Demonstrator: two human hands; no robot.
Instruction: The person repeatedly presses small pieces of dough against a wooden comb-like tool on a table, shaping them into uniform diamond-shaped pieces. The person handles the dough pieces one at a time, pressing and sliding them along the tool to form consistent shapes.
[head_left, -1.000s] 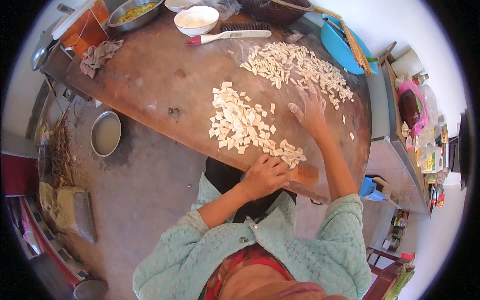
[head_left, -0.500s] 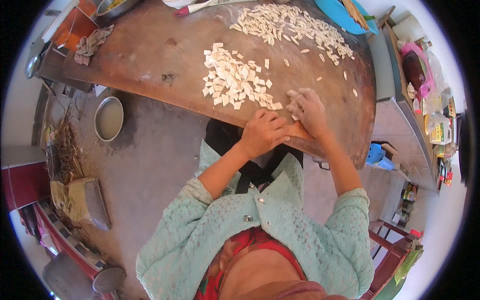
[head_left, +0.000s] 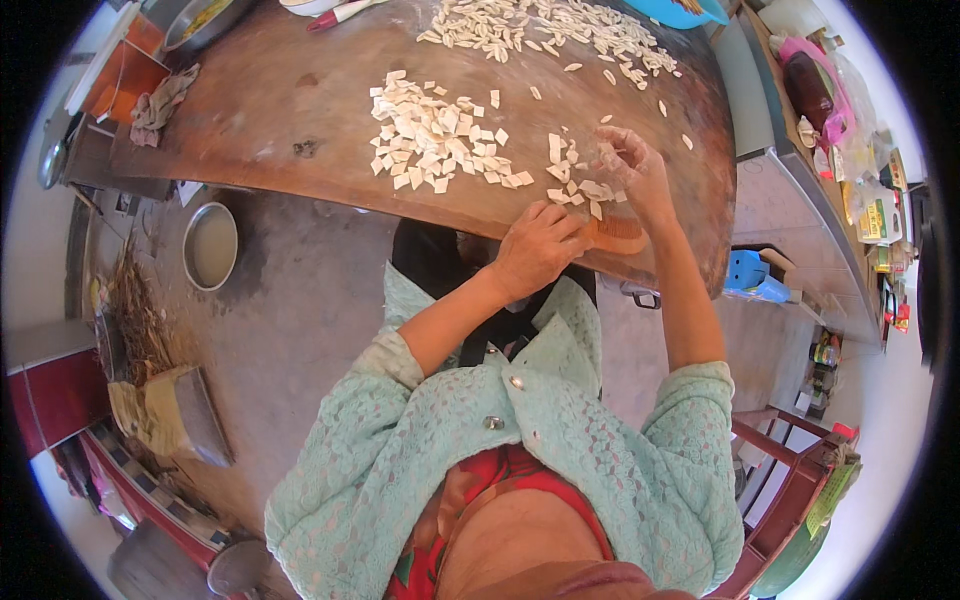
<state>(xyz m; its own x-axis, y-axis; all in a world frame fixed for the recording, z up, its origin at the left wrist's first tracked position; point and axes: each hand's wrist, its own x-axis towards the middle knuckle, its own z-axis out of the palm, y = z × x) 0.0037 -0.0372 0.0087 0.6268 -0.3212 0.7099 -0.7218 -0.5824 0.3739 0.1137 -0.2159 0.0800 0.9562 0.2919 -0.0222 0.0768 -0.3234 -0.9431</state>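
wooden board [head_left: 618, 236]: brown, lying flat | flat dough pieces [head_left: 430, 135]: pale, 1 heap, others loose beside board

Place: kitchen, household-looking. You are working at a broad wooden table [head_left: 250, 125], where diamond-cut dough pieces [head_left: 430, 135] are lying heaped and rolled pieces [head_left: 485, 30] are lying scattered along the far side. At your far left, a metal basin [head_left: 228, 28] is holding yellowish food [head_left: 207, 17], and an orange bucket [head_left: 138, 72] is standing near it. To your right, a tiled counter [head_left: 800, 225] is bearing a white jug [head_left: 878, 218] and a pink bag [head_left: 838, 120]. On the floor [head_left: 300, 300], a metal bowl [head_left: 209, 207] of cloudy liquid [head_left: 210, 248] is sitting near dry stalks [head_left: 138, 310].
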